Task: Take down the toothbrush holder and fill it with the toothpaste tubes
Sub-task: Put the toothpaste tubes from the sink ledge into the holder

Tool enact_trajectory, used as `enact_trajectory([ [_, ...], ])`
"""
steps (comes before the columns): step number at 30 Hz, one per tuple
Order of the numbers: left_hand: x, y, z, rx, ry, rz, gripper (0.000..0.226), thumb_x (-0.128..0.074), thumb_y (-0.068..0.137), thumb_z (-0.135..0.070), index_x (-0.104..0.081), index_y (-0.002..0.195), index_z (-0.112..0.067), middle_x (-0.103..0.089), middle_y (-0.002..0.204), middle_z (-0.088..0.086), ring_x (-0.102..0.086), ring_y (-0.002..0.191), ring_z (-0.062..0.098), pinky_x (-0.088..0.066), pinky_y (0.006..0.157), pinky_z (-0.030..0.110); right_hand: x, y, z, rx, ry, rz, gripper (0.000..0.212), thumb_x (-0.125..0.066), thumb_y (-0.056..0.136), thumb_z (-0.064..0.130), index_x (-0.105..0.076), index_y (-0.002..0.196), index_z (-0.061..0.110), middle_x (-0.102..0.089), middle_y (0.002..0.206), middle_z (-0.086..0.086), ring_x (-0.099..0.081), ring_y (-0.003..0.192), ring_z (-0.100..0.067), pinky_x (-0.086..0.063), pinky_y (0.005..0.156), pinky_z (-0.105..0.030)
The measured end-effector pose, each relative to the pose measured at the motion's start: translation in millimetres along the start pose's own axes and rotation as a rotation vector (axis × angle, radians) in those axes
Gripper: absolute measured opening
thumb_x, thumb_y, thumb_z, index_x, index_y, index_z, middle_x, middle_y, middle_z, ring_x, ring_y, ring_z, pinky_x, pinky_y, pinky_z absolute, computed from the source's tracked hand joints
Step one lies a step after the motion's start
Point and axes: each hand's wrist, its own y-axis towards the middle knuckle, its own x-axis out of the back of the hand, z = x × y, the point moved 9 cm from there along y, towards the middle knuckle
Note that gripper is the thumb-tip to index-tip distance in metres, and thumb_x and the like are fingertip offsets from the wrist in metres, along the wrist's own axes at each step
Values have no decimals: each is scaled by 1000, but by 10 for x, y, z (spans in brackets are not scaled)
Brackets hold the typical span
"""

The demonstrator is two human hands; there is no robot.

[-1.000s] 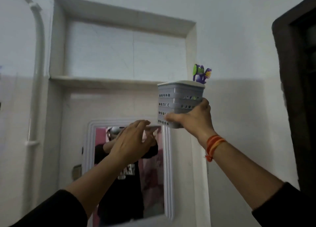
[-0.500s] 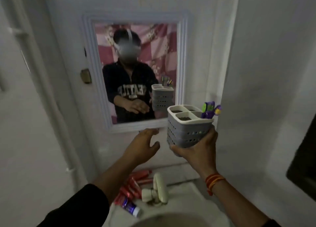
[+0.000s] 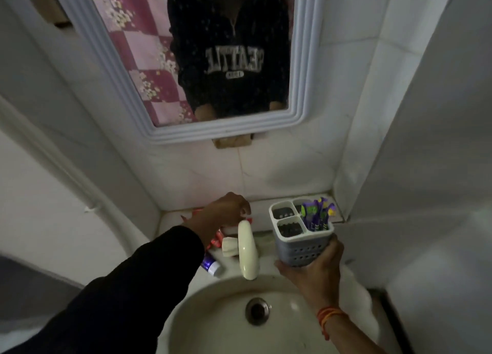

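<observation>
From the head view, your right hand (image 3: 314, 263) grips one grey toothbrush holder (image 3: 302, 236) from below, upright, above the basin's (image 3: 213, 313) right rim. It has three compartments; the right one carries purple toothbrushes (image 3: 316, 214), heads up. Your left hand (image 3: 226, 211) curls down over the red toothpaste tubes (image 3: 217, 240) behind the tap (image 3: 247, 249); I cannot tell whether it grips one, or count them. One purple-and-white tube (image 3: 210, 264) lies flat, cap toward you.

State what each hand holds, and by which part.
Right hand grips the toothbrush holder around its lower body. Left hand reaches the toothpaste tubes; grasp unclear.
</observation>
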Motion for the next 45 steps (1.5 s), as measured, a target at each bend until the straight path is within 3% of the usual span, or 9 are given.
enact_trajectory([
  [8,-350,403,141,8,192,23,29,-62,93,-37,-70,94,-9,-67,100,16,-69,93,36,-56,78,36,-246,-174,-290,39,43,52,135,-105,29,32,-32,140,6,-35,125,5,-54,108,-21,-51,85,-31],
  [13,-287,426,-20,-93,149,6,30,-61,94,-31,-68,117,-13,-66,114,12,-64,105,29,-44,78,27,-290,-120,-255,56,138,110,119,-103,45,31,-37,142,9,-38,137,1,-49,121,-2,-49,95,-9],
  [18,-134,415,-292,-253,40,-39,48,-57,98,-42,-50,143,-31,-62,119,6,-61,106,24,-51,92,39,-305,-9,-397,-32,243,188,102,-104,47,23,-47,131,11,-64,127,-3,-65,118,-12,-53,97,-19],
  [22,137,230,-602,-386,192,-96,49,-45,102,-47,-39,150,-41,-58,115,4,-62,94,21,-52,78,36,-337,19,-608,-173,322,237,99,-102,46,13,-56,133,10,-73,118,3,-70,113,-15,-59,95,-33],
  [27,599,-12,-1073,-323,304,-104,41,-73,82,-53,-66,120,-41,-69,102,-9,-67,87,11,-48,68,29,-374,33,-710,-256,324,298,100,-100,43,30,-58,133,13,-74,118,4,-70,113,-15,-61,90,-53],
  [29,669,-74,-1262,-267,270,-45,33,-82,75,-47,-71,102,-34,-70,89,-12,-70,73,6,-46,60,25,-387,36,-703,-217,270,305,94,-99,52,13,-55,136,8,-72,119,3,-69,108,-2,-63,87,-33],
  [32,534,-88,-1551,-251,391,60,32,-77,82,-31,-74,112,-22,-75,102,-3,-72,95,14,-48,65,21,-368,34,-604,-155,261,300,93,-96,54,-1,-53,135,9,-69,116,13,-65,109,6,-52,85,-7],
  [39,268,-129,-1635,-164,268,-57,34,-84,75,-20,-76,106,-12,-67,93,9,-67,79,25,-57,67,33,-334,42,-486,-59,254,298,91,-95,56,-4,-51,122,41,-65,116,20,-62,106,17,-48,84,-2],
  [45,73,-171,-1556,-192,327,-20,43,-66,88,-35,-65,126,-16,-64,111,11,-53,80,23,-50,67,34,-346,62,-514,-21,244,305,95,-96,56,2,-48,129,37,-61,120,24,-56,109,23,-46,89,0],
])
